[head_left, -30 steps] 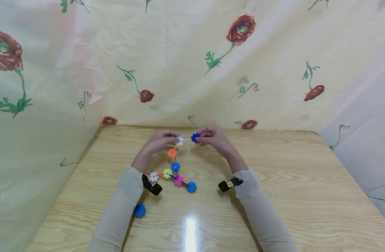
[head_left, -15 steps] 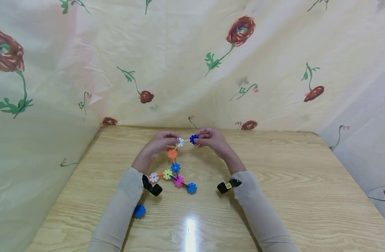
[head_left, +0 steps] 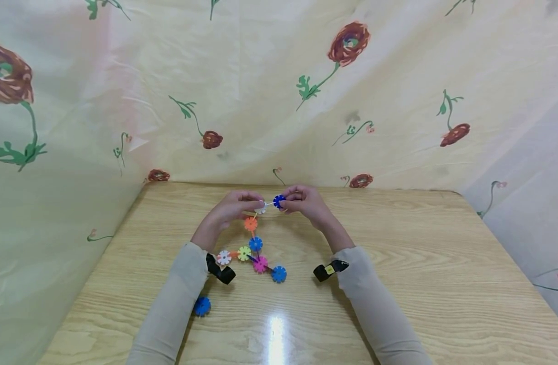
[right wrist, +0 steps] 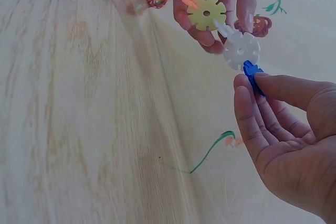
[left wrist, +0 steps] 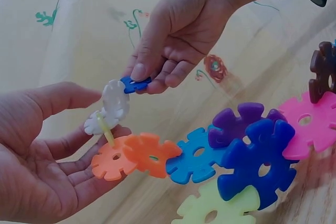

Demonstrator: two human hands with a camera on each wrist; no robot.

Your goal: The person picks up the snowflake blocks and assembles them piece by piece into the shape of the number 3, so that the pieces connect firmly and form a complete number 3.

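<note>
My left hand [head_left: 233, 208] holds the upper end of a chain of notched plastic linking discs, its thumb at a white disc [left wrist: 115, 100]. Between the thumb and fingers of my right hand [head_left: 308, 205] is a dark blue disc [right wrist: 253, 77], pinched edge-on. That blue disc meets the rim of the white disc in the right wrist view; how deeply the slots mesh is unclear. Below the left fingers hang an orange disc [head_left: 250, 223], a blue disc [head_left: 255, 244] and a pink disc [head_left: 260, 264]. Side branches end in a white disc [head_left: 223, 257] and a blue disc [head_left: 279, 274].
A loose blue disc [head_left: 203, 306] lies on the wooden table [head_left: 420, 284] beside the left forearm, partly covered by the sleeve. Flower-printed cloth [head_left: 260, 101] hangs behind the table and along its sides. Both wrists wear black straps.
My right hand has shifted slightly left, bringing the dark blue disc closer to the left hand. The left thumb covers more of the white disc, and the hanging chain has swung slightly right.
</note>
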